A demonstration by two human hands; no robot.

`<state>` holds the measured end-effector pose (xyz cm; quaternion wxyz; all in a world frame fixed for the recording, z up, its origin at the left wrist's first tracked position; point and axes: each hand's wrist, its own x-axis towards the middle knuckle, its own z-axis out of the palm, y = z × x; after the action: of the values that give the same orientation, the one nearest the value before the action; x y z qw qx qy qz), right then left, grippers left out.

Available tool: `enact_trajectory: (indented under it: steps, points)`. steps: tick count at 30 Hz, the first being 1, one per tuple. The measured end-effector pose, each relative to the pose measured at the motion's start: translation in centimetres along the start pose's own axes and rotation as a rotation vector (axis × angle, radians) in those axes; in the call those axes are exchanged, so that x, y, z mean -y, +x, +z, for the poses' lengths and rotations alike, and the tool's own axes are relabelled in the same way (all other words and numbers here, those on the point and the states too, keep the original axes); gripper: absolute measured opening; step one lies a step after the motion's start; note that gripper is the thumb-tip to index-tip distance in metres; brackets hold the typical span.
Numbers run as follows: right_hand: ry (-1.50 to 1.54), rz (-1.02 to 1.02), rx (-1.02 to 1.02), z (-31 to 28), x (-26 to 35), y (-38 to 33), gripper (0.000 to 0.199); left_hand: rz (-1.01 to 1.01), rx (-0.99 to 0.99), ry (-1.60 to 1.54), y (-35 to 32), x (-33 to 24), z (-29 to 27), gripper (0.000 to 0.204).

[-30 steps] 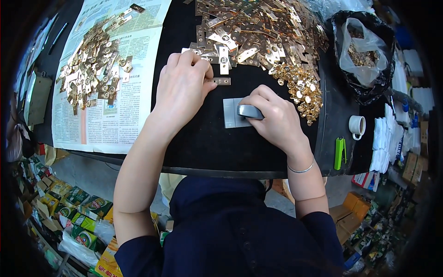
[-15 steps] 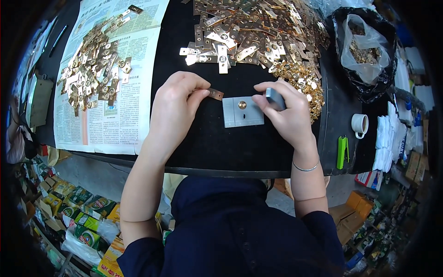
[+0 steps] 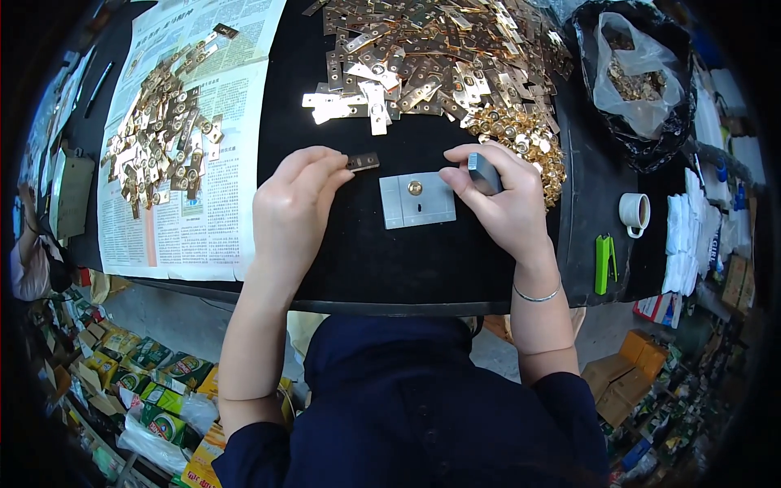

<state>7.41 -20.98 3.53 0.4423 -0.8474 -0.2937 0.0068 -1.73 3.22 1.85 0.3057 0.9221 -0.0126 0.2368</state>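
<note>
My left hand (image 3: 294,203) pinches a small dark metal plate (image 3: 364,161) between its fingertips, just left of a grey metal block (image 3: 417,200) on the black table (image 3: 366,268). A small brass stud (image 3: 415,188) sits on top of that block. My right hand (image 3: 504,203) holds a grey cylindrical metal tool (image 3: 483,172) just right of the block, lifted off it. A big heap of brass plates and studs (image 3: 443,61) lies beyond both hands.
A newspaper (image 3: 191,163) with several finished brass pieces (image 3: 167,138) lies at the left. A black bag with a clear pouch of brass bits (image 3: 639,81) stands at the right, near a tape roll (image 3: 634,211) and a green clip (image 3: 603,260). Packets (image 3: 146,382) lie under the table edge.
My right hand has lifted the tool off the block and moved it right, uncovering the stud. My left hand has drawn a small plate from the heap toward the block.
</note>
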Motion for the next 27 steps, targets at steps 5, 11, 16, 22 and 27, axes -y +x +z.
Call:
enact_trajectory:
  steps: [5,11,16,22,27]
  points:
    - [0.001,0.015,-0.012,0.0,0.0,0.0,0.023,-0.020,-0.011,-0.168,-0.2,-3.0,2.5,0.017]
    - [0.061,0.037,-0.018,0.2,-0.2,-0.1,0.023,0.115,-0.015,0.020,-1.3,-4.2,4.5,0.020]
    - [-0.012,0.003,-0.005,0.0,-0.2,0.0,0.024,0.070,0.004,0.042,-1.1,-4.2,4.7,0.019]
    - [-0.021,-0.007,0.001,0.2,-0.4,0.0,0.026,-0.077,0.071,-0.123,-0.8,-3.6,4.7,0.017]
    - [-0.003,0.001,-0.006,-0.3,0.0,-0.2,0.019,-0.149,0.135,-0.178,-0.4,-3.5,4.4,0.018]
